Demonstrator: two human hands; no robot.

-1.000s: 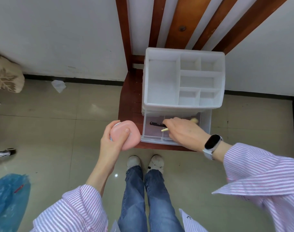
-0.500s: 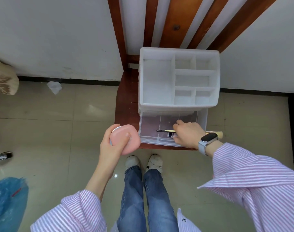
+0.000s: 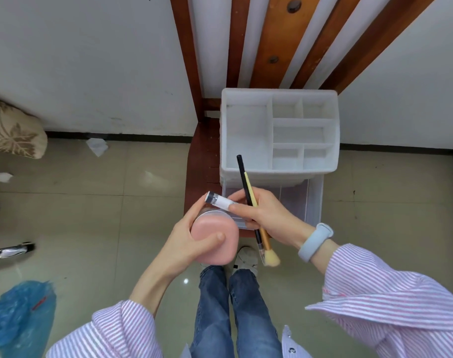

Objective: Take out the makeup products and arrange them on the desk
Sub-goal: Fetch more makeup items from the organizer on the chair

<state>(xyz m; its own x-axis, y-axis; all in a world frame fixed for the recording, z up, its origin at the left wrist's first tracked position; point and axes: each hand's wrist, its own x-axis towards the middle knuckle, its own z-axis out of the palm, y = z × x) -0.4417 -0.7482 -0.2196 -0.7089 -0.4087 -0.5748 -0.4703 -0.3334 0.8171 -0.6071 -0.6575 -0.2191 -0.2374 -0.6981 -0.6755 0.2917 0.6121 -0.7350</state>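
My left hand (image 3: 180,240) grips a round pink compact (image 3: 212,240), thumb across its lid. My right hand (image 3: 265,215) holds a yellow-handled brush (image 3: 265,242) and a black pencil (image 3: 243,177) together, and pinches a small white tube with a black cap (image 3: 219,200) over the compact. Behind the hands stands a white plastic organizer (image 3: 279,136) on a wooden chair (image 3: 201,171). Its top compartments hold nothing. Its clear bottom drawer (image 3: 314,200) is pulled out, partly hidden by my hands.
The chair back's wooden slats (image 3: 274,40) rise against a white wall. On the tiled floor lie a blue plastic bag (image 3: 16,313), crumpled tissue (image 3: 97,146), a patterned cushion (image 3: 12,133) and a chrome handle (image 3: 9,250). My jeans and shoes (image 3: 243,257) are below the chair.
My right hand has lifted out of the drawer with the brush, pencil and tube, and moved left to meet the compact. The left hand has risen toward it.
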